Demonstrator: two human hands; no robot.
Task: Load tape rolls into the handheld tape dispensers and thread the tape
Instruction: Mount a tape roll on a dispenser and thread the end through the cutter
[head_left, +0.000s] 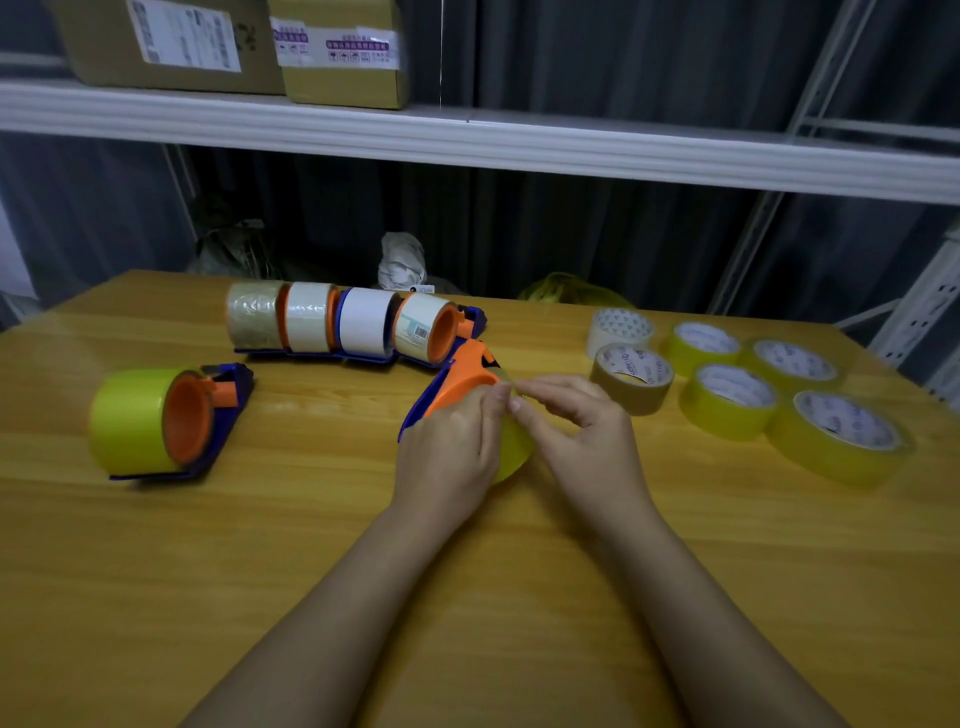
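Left hand (449, 447) grips the dispenser (457, 384), nose pointing away; right hand (576, 421) fingers pinch its tape.

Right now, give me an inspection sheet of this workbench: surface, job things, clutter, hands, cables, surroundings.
Surface: wooden table, bare in the near part.
Job's things: dispenser in hand with a yellow roll; a loaded dispenser with a yellow-green roll at left; a row of four loaded dispensers at the back; six loose rolls at right, four yellow, one brown, one white.
Clutter: nothing seen on the table.
Hands: left hand holds the roll in the dispenser; right hand fingers pinch at the roll's top edge, apparently the tape end.
Cables: nothing seen.
Surroundings: white shelf with cardboard boxes; bags behind the table; dark curtain.
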